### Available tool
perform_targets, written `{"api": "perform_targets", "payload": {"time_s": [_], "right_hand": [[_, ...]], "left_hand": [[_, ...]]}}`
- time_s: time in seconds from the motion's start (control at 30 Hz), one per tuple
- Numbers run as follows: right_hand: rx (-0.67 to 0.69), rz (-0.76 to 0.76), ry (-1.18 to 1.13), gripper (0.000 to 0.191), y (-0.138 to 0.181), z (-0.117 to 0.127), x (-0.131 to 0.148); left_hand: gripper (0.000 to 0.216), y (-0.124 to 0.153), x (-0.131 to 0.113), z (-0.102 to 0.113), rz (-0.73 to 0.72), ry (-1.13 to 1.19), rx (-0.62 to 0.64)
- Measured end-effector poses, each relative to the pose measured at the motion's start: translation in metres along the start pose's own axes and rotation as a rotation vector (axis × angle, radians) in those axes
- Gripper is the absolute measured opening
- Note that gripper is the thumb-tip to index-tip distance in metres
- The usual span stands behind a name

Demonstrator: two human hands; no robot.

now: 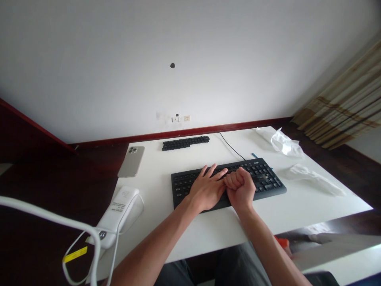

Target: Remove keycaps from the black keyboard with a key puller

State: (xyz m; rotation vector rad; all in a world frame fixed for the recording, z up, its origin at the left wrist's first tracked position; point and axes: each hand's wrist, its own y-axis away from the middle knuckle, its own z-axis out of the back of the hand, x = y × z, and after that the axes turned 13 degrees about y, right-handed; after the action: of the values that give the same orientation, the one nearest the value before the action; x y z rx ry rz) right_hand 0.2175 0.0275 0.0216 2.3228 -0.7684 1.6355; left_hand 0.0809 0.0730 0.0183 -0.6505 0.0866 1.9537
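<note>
A black keyboard lies on the white table in front of me, its cable running off the back edge. My left hand rests palm down on its middle, fingers spread across the keys. Right beside it, my right hand is curled into a fist over the keys, and its thumb side meets the left hand's fingers. Whether anything is inside the fist is hidden. Keys under both hands are covered. Behind the keyboard, a block of loose black keycaps is laid out in rows.
A phone lies face down at the left. Nearer, a white power bank with white cables sits by the table's edge. Crumpled clear plastic bags lie at the right. A thin blue item shows behind the keyboard. An open drawer is lower right.
</note>
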Motion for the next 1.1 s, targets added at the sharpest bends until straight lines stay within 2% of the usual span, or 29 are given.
{"api": "perform_targets", "payload": {"time_s": [0.2,0.3,0.47,0.57,0.7,0.83,0.93,0.97,1.03,1.07,1.1], "right_hand": [[0.005,0.011,0.05,0.056,-0.002,-0.002,0.001],[0.04,0.127,0.165,0.055,0.005,-0.003,-0.005],[0.078,0.272,0.529,0.046,0.021,0.002,-0.015],[0.088,0.36,0.567,0.04,0.021,0.001,-0.01],[0.077,0.429,0.566,0.033,0.01,-0.009,0.007],[0.128,0.457,0.695,0.038,0.002,-0.025,0.021],[0.198,0.417,0.817,0.025,0.0,-0.033,0.028],[0.207,0.396,0.877,0.028,0.0,-0.032,0.03],[0.208,0.359,1.004,0.049,0.001,-0.025,0.035],[0.21,0.348,1.065,0.051,0.002,-0.019,0.037],[0.228,0.33,1.123,0.044,0.003,-0.011,0.039]], "left_hand": [[0.04,0.0,0.001,-0.002,-0.006,-0.003,-0.02],[0.042,0.0,0.002,-0.003,-0.009,-0.002,-0.016],[0.049,0.002,0.001,0.0,0.008,0.076,-0.016],[0.054,0.002,0.001,0.002,0.045,0.153,-0.05],[0.063,0.0,0.0,0.007,0.064,0.267,-0.193],[0.051,-0.002,-0.003,0.016,0.015,0.415,-0.358],[0.046,-0.001,0.0,0.022,0.043,0.547,-0.431],[0.045,0.0,0.003,0.025,0.059,0.597,-0.445],[0.034,0.001,0.012,0.032,0.1,0.679,-0.489],[0.026,0.002,0.019,0.036,0.128,0.705,-0.529],[0.02,0.002,0.027,0.04,0.167,0.718,-0.582]]}}
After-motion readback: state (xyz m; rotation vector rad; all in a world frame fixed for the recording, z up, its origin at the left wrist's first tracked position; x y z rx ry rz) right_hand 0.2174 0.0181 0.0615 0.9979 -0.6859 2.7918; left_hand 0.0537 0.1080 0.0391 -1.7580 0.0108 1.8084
